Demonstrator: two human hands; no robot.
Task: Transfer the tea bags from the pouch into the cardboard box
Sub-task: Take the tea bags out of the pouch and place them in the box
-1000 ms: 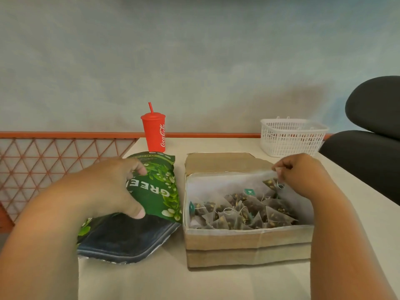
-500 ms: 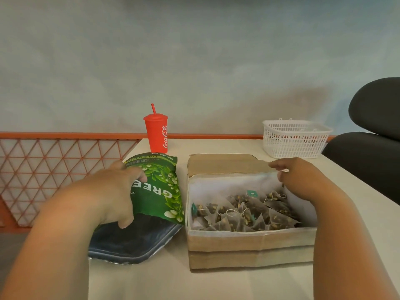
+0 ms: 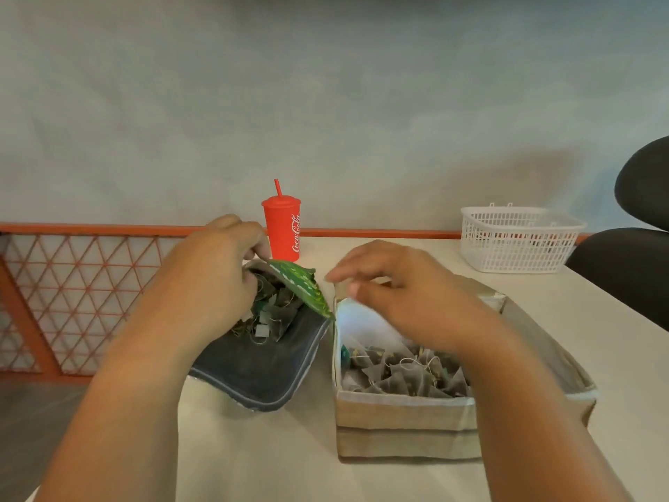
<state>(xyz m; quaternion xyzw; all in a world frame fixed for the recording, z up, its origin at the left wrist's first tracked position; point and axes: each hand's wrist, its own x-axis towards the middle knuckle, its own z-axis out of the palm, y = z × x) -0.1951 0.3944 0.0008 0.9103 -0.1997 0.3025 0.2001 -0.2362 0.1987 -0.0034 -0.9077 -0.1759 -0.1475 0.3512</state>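
Note:
A green and dark pouch [image 3: 264,367] lies on the table at left, its mouth lifted open, with several pyramid tea bags [image 3: 271,313] showing inside. My left hand [image 3: 213,284] grips the pouch's upper flap and holds it open. Right of it stands the cardboard box [image 3: 405,425], lined in white, with several tea bags [image 3: 405,375] in its bottom. My right hand [image 3: 402,295] hovers over the box's far left corner, fingers loosely spread toward the pouch, holding nothing that I can see.
A red cup with a straw [image 3: 282,226] stands behind the pouch. At the back right of the table sits a white plastic basket [image 3: 517,240]. A black chair [image 3: 633,255] is at the right edge, an orange lattice railing [image 3: 72,298] at the left.
My left hand has lifted the pouch's flap and opened its mouth, exposing the tea bags. My right hand has left the box's right side and moved left toward the pouch.

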